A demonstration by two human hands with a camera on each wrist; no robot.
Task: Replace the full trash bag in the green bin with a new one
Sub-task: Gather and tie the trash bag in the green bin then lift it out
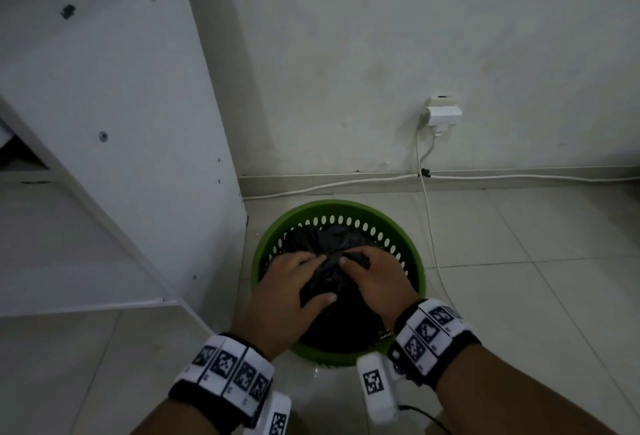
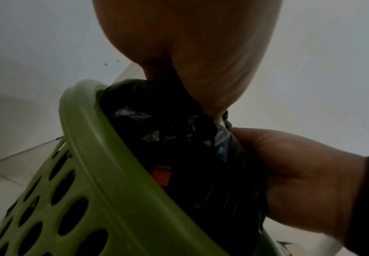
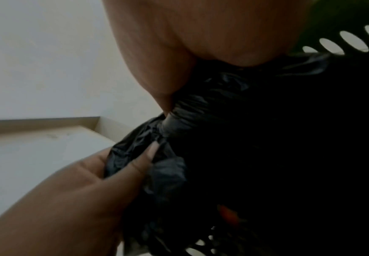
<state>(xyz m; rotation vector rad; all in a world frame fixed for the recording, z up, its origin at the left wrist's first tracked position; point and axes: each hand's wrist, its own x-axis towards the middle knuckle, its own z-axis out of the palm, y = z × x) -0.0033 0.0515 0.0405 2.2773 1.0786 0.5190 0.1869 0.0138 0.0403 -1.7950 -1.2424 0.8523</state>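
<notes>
Head view: left hand point(image 1: 284, 291) and right hand point(image 1: 375, 278) both pinch gathered neck of black trash bag point(image 1: 332, 272), fingers curled on plastic; bag sits inside green bin point(image 1: 414, 263) near wall.

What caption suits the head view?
Both hands, left hand and right hand, gather the black trash bag inside the green bin.

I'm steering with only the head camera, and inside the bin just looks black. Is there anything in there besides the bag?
Observer: Yes. The left wrist view shows an orange thing against the black trash bag, just inside the green bin rim.
Operator: What is it?
Observer: Too dark to tell. The right wrist view shows the left hand pinching a fold of that bag.
</notes>
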